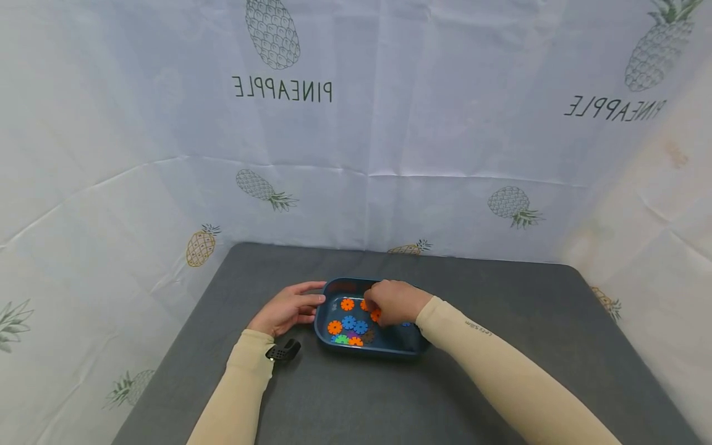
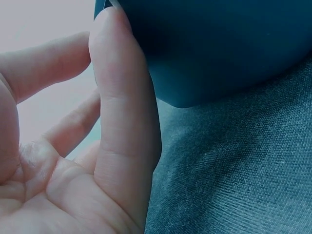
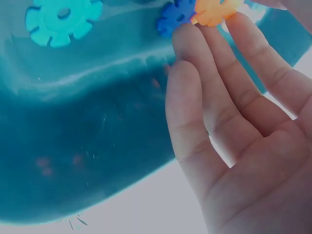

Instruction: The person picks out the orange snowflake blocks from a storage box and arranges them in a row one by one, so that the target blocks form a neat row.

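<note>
A dark blue tray [image 1: 367,353] holds several small flower-shaped plastic discs with notched edges. My left hand [image 1: 289,309] is at the tray's left side, its fingers fairly straight against the outer wall; one fingertip [image 2: 111,22] meets the rim in the left wrist view. Inside the tray, my right hand [image 1: 397,301] reaches down with bent fingers. An orange notched disc [image 3: 214,12] is at its fingertips, overlapping a blue disc [image 3: 174,18] in the right wrist view. Orange [image 1: 334,327], blue [image 1: 348,322], green [image 1: 341,339] and brown [image 1: 368,336] discs lie on the left of the tray floor.
The tray stands on a grey cloth-covered table [image 1: 356,402]. A black band [image 1: 283,350] is around the left wrist. White pineapple-printed curtains [image 1: 367,123] hang behind the table and along both sides. A pale turquoise-looking disc [image 3: 63,19] lies apart from the right fingers.
</note>
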A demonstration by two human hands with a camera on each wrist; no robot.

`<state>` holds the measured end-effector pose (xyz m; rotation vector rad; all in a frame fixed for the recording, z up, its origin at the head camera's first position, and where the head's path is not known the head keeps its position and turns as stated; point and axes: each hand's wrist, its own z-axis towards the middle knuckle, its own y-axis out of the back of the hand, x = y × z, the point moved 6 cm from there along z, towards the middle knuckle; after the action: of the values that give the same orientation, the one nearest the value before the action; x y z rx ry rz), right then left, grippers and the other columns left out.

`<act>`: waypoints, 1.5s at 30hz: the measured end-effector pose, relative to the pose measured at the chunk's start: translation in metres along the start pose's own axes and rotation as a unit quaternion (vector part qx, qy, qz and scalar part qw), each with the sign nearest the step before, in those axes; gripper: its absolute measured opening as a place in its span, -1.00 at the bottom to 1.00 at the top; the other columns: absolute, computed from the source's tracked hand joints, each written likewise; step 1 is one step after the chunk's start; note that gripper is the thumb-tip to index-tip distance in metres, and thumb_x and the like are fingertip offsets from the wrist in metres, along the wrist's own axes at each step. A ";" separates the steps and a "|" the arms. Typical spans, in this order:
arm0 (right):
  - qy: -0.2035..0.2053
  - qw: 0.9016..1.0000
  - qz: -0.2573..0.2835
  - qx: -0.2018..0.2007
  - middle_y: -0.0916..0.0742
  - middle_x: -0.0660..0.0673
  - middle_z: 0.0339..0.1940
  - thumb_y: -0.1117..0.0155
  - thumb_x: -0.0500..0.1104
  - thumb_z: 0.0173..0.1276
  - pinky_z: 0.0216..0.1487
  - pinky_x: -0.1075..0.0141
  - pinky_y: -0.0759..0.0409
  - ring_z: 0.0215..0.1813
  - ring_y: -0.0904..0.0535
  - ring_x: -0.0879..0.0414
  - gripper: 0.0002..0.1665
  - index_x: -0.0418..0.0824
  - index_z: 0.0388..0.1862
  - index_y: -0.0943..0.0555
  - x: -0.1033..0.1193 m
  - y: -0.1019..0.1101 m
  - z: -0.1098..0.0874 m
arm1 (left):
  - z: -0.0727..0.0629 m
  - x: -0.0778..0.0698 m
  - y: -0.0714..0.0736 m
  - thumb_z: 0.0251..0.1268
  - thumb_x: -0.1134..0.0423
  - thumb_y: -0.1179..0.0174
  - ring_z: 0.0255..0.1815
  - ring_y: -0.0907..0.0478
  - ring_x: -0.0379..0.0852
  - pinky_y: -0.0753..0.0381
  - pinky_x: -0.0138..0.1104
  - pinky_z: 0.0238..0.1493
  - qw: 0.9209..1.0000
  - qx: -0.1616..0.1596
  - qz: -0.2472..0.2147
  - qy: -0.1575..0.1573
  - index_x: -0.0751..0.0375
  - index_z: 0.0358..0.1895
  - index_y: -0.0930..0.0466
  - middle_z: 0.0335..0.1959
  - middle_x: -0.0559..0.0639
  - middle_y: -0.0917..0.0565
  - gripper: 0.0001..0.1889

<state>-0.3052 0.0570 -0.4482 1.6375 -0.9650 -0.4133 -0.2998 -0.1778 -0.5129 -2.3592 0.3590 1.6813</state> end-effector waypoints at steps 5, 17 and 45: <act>0.003 0.999 0.037 -0.011 -0.73 0.07 -0.18 -0.63 -0.18 0.32 0.03 0.25 -0.74 -0.16 -0.60 0.16 -0.72 -0.03 -0.05 -0.75 -0.005 0.009 -0.006 | 0.001 0.001 0.000 0.53 0.10 -0.39 -0.27 -0.68 -0.15 -0.79 -0.37 -0.16 1.000 0.001 0.001 0.001 0.12 0.63 -0.39 0.04 0.05 -0.75 -0.30; 0.043 0.983 0.169 -0.061 -0.73 0.01 0.02 -0.53 -0.25 0.40 0.08 0.24 -0.76 -0.02 -0.66 0.13 -0.66 -0.13 0.14 -0.81 -0.020 0.024 -0.027 | 0.002 0.003 -0.001 0.50 0.09 -0.42 -0.25 -0.67 -0.12 -0.81 -0.36 -0.15 1.000 -0.007 -0.006 0.007 0.11 0.62 -0.41 0.09 0.08 -0.72 -0.29; -0.040 0.891 0.410 -0.189 -0.79 -0.07 0.21 -0.49 -0.07 0.50 0.08 0.26 -0.79 0.09 -0.73 -0.01 -0.52 -0.10 0.35 -0.73 -0.103 -0.004 -0.108 | 0.003 0.006 -0.004 0.52 0.11 -0.40 -0.20 -0.70 -0.12 -0.82 -0.36 -0.14 1.000 -0.009 -0.024 0.017 0.09 0.66 -0.36 0.13 0.07 -0.71 -0.27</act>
<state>-0.2895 0.2058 -0.4413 0.7567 -1.4325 -0.0694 -0.2988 -0.1735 -0.5194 -2.3919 0.2934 1.6322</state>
